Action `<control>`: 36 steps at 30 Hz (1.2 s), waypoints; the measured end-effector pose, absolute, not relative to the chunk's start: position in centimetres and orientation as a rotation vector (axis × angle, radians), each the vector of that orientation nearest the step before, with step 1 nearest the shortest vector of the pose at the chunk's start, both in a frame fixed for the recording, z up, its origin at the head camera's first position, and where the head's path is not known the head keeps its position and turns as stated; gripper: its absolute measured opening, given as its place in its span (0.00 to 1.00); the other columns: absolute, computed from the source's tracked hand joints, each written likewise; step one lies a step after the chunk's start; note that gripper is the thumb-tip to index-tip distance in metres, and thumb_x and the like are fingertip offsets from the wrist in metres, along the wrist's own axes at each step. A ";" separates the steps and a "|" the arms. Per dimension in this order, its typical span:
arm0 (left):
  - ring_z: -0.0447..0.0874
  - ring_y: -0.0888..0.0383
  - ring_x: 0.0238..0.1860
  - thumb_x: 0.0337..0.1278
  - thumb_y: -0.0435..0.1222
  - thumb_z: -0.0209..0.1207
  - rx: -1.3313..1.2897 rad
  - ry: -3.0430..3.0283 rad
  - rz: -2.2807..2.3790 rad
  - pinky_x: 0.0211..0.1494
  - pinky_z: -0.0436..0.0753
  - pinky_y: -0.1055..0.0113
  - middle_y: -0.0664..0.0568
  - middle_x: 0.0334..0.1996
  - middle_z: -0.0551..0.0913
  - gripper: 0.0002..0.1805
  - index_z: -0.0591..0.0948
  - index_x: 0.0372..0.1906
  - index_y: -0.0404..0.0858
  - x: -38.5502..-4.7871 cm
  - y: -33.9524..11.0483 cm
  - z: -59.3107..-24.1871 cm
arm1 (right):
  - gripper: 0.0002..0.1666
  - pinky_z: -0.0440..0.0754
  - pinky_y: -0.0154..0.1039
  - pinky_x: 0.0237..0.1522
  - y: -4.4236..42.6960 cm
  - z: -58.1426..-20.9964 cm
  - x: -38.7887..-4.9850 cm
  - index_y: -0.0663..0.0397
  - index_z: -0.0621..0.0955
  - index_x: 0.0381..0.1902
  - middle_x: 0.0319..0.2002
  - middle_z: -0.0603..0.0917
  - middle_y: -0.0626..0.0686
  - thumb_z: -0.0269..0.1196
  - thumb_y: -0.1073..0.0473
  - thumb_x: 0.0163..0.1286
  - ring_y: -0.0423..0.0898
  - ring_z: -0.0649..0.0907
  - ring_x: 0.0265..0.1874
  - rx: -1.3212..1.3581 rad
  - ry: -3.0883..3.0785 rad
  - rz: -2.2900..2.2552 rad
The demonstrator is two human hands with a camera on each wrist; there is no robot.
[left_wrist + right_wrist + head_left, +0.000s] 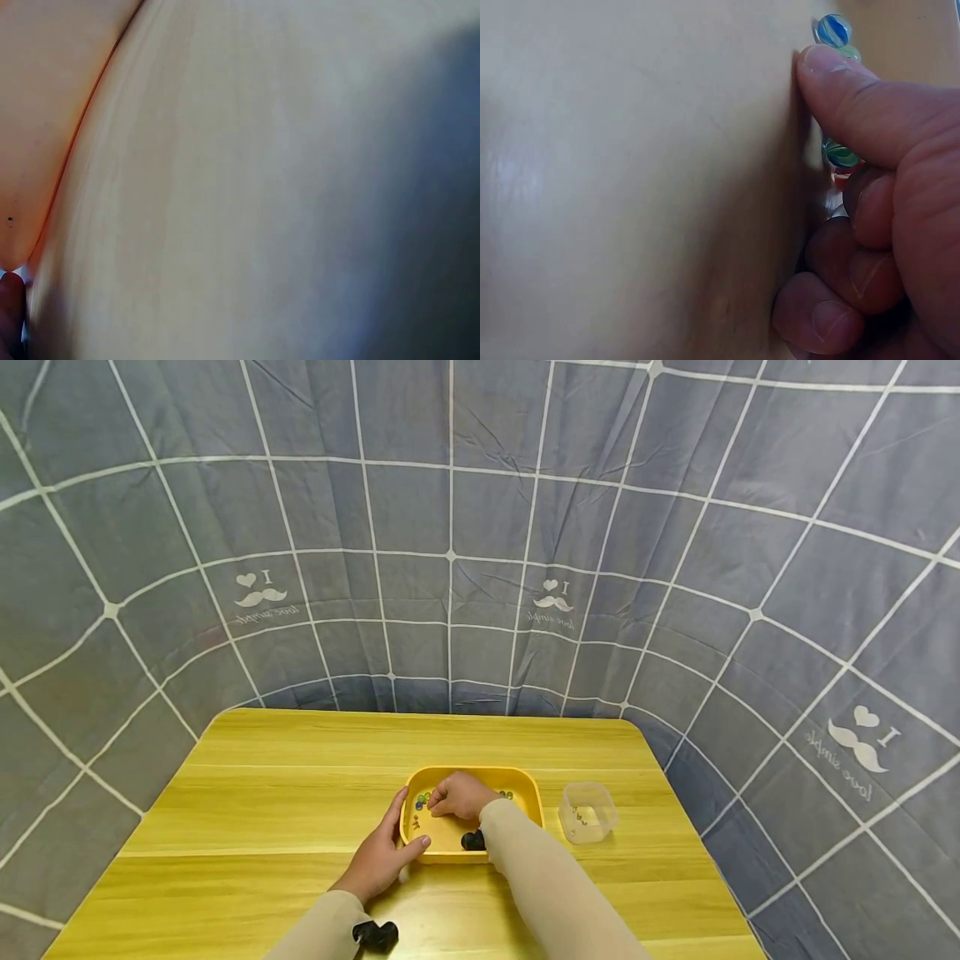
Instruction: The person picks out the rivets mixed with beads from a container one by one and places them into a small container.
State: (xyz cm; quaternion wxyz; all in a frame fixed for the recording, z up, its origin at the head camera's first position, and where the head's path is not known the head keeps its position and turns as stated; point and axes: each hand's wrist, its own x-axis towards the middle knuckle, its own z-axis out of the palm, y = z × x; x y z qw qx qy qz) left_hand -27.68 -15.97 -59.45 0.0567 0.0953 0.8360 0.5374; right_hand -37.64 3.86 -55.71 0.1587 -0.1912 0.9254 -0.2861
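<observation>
A shallow yellow tray stands on the table. At its near left corner my left hand holds it, thumb over the near rim and fingers along the left side. My right hand reaches down inside, its fingers curled and the thumb tip low at the tray floor. Whether anything is between thumb and forefinger is hidden. Glass marbles lie by the left wall; a blue-swirled marble and a green marble show behind the right thumb. Small golden pieces lie nearer the front.
To the right of the tray stands a clear plastic box with a few small golden bits at its bottom. The wood-grain table reaches back to a grey checked curtain. More marbles lie near the tray's far right side.
</observation>
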 end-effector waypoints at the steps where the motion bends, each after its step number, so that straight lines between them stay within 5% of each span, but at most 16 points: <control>1: 0.76 0.47 0.73 0.69 0.52 0.67 0.291 2.535 1.631 0.71 0.77 0.49 0.42 0.80 0.68 0.52 0.46 0.87 0.62 -27.7 -16.0 -59.4 | 0.03 0.76 0.28 0.34 3.9 -55.8 -37.7 0.46 0.93 0.37 0.33 0.90 0.39 0.72 0.59 0.70 0.35 0.77 0.27 -0.547 2.646 -0.816; 36: 0.79 0.46 0.71 0.69 0.53 0.67 0.309 2.557 1.624 0.70 0.78 0.48 0.40 0.77 0.71 0.53 0.47 0.87 0.60 -27.5 -15.9 -59.6 | 0.03 0.75 0.28 0.31 3.8 -56.3 -37.7 0.47 0.93 0.37 0.32 0.89 0.39 0.73 0.59 0.69 0.36 0.77 0.26 -0.529 2.656 -0.830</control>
